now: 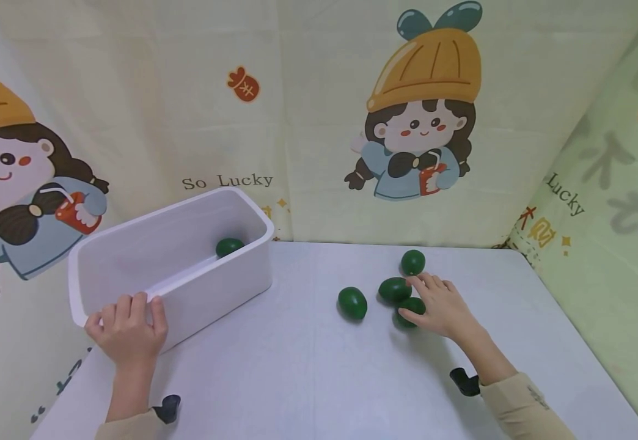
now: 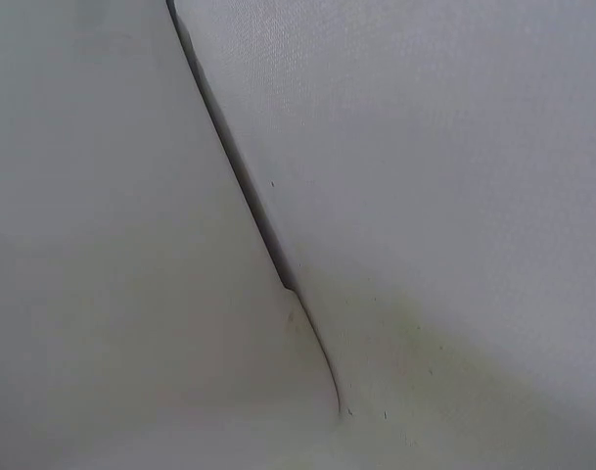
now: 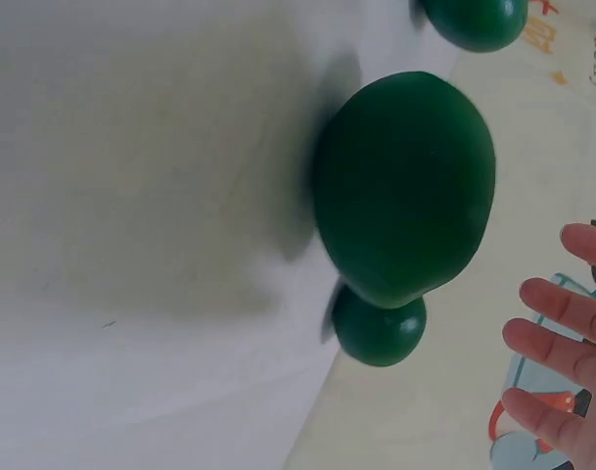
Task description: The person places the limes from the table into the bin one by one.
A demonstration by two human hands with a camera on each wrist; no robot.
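Note:
At the left in the head view, my left hand point(image 1: 128, 331) grips the near rim of a long white bin point(image 1: 225, 287), fingers over the edge. One dark green lime point(image 1: 230, 247) lies inside at the far right end. To the right, my right hand point(image 1: 444, 307) hovers with parted fingers around the nearest lime point(image 3: 405, 186). In the right wrist view its fingers point(image 3: 562, 308) are extended, apart from that lime. Close by on the table are a middle lime point(image 1: 393, 290), a rear lime point(image 1: 413, 262) and a lime point(image 1: 352, 303) further left.
The white table point(image 1: 275, 379) ends at a patterned cloth backdrop point(image 1: 319, 122), which also hangs along the right side. The bin stands angled at the table's left. Its side wall point(image 2: 112, 245) and the tabletop fill the left wrist view.

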